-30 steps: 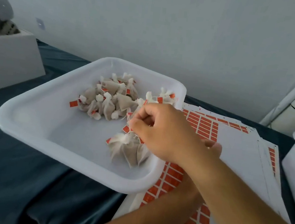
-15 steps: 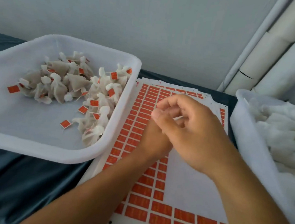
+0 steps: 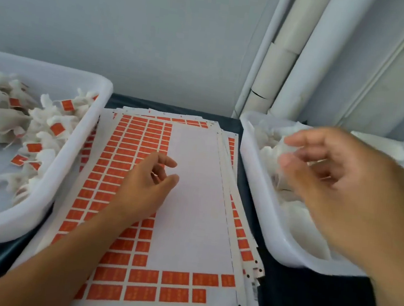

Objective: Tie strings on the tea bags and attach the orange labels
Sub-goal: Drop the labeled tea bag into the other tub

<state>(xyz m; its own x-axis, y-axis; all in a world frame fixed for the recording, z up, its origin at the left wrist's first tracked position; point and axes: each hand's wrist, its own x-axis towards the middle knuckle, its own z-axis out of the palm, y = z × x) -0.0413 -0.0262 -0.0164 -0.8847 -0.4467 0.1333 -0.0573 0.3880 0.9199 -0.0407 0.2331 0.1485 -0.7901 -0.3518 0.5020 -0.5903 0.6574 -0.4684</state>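
Pale grey wall (image 3: 134, 32) behind, white pipes (image 3: 294, 62) running up in the right corner, dark cloth-covered desk (image 3: 292, 301) below. In the middle, a stack of label sheets (image 3: 190, 202), topmost one partly stripped: orange labels (image 3: 131, 144) left in columns down its left side and in two rows along its near edge, bare white backing elsewhere. On the left, a white tray (image 3: 69, 163) holding finished tea bags (image 3: 6, 115), greyish pouches with gathered white tops, each trailing a small orange tag; a few tags lying flat on the tray floor. On the right, a second white tray (image 3: 261, 197) heaped with untied white tea bags (image 3: 269, 153), soft, crumpled and blurred. Left hand (image 3: 146, 189) resting low over the top sheet at the edge of the label columns, grip loose, thumb and forefinger curved toward each other with a gap between, nothing visibly held. Right hand (image 3: 343, 184) hovering over the right tray, blurred by motion, grip half spread, fingers (image 3: 305, 139) loosely bent just above the heap, one white bag directly beyond the fingertips; contact with it impossible to tell, nothing clearly pinched. Finished bags well apart from both hands; untied bags right under the right one.
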